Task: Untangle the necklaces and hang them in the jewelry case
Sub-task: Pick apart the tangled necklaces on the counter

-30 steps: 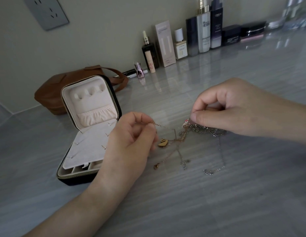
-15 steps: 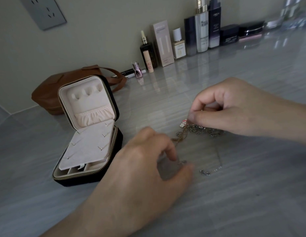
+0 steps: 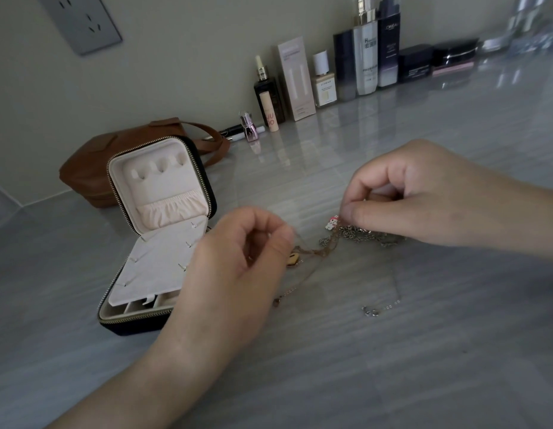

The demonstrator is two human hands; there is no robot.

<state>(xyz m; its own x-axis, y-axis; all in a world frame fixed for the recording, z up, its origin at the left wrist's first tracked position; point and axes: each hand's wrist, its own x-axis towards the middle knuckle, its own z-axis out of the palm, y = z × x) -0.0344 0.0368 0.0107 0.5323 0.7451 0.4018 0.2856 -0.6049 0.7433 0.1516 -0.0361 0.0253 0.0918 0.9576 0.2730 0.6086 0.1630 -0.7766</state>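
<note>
Clearly, only a little of the writing can be read: the tall dark bottle (image 3: 388, 48) against the wall bears "L'OREAL", and the white bottle (image 3: 366, 57) beside it shows a large "H" over small characters. The slim tube (image 3: 271, 114) carries big red letters too blurred to read for certain, and the pink box (image 3: 296, 78) and the small square bottle (image 3: 323, 85) have print too fine to make out.

A brown bag (image 3: 92, 171) lies behind the jewelry case (image 3: 157, 230), which stands open on the grey counter (image 3: 361, 366), its lid upright. The left hand (image 3: 238, 264) covers the case's right edge.

The necklaces (image 3: 346, 239) lie knotted on the counter between the hands, to the right of the case. The right hand (image 3: 423, 199) pinches the knot just beside a white-and-red charm (image 3: 332, 222). The left hand pinches a thin gold-coloured chain between thumb and forefinger, just above a gold pendant (image 3: 293, 260). A silver end (image 3: 371, 311) trails toward the camera.

Half a second ago the left hand lay low, back upward, over the pendant. Now it is lifted and the pendant shows again. The right hand has kept its pinch.
</note>
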